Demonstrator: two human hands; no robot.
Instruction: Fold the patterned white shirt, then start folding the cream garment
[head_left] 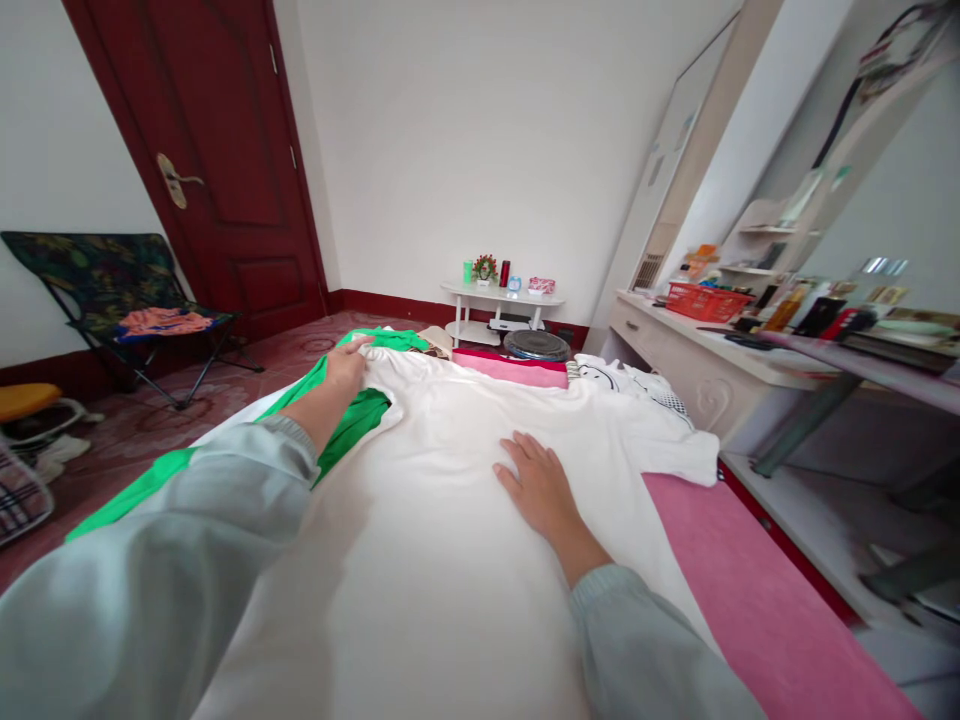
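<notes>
A white T-shirt lies spread flat on a pink bed. My right hand rests flat on the middle of the shirt, fingers stretched out. My left hand reaches to the shirt's far left shoulder, fingers curled on the white fabric at its edge. A green garment lies under the shirt on the left, showing beside my left arm. Both my arms wear pale grey sleeves.
More folded clothes, pink and a white piece with a smiley print, lie at the bed's far end. A dressing table with a red basket stands right. A folding chair, red door and small white table stand beyond.
</notes>
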